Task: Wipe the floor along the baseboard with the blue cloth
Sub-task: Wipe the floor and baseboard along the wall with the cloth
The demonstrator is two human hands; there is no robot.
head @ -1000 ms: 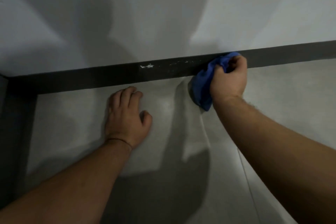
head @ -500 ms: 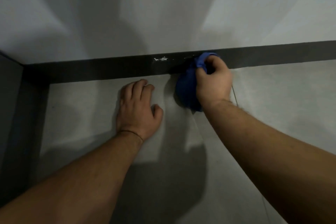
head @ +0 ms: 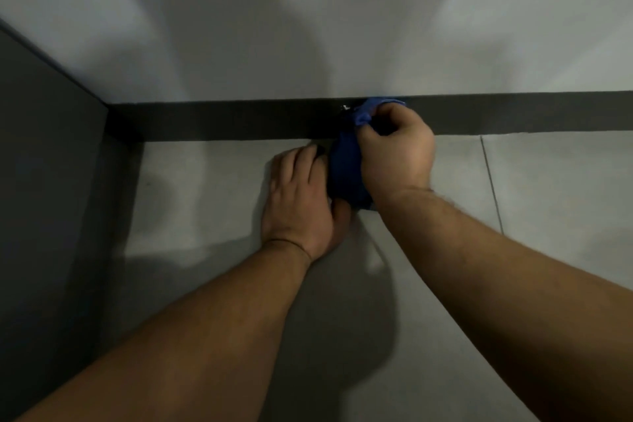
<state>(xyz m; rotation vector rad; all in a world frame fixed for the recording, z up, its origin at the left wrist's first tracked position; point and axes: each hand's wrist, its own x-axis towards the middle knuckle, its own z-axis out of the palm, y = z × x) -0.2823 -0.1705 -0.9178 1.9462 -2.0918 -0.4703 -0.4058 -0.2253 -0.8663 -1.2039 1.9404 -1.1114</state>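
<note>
My right hand (head: 397, 151) is closed on a bunched blue cloth (head: 346, 168) and presses it against the dark baseboard (head: 222, 122) where it meets the grey floor (head: 198, 188). The cloth's top edge sticks out above my fingers at the baseboard's upper line, beside a small white mark. My left hand (head: 301, 202) lies flat on the floor with fingers spread, its fingers touching the cloth's left side. It holds nothing.
A pale wall (head: 308, 27) rises above the baseboard. A dark grey vertical panel (head: 51, 164) closes off the left side and forms a corner with the baseboard. A thin floor joint (head: 491, 181) runs toward me on the right.
My right hand has slid the cloth leftward along the baseboard until it reaches my left hand. The left hand has stayed planted on the floor while the view shifted left.
</note>
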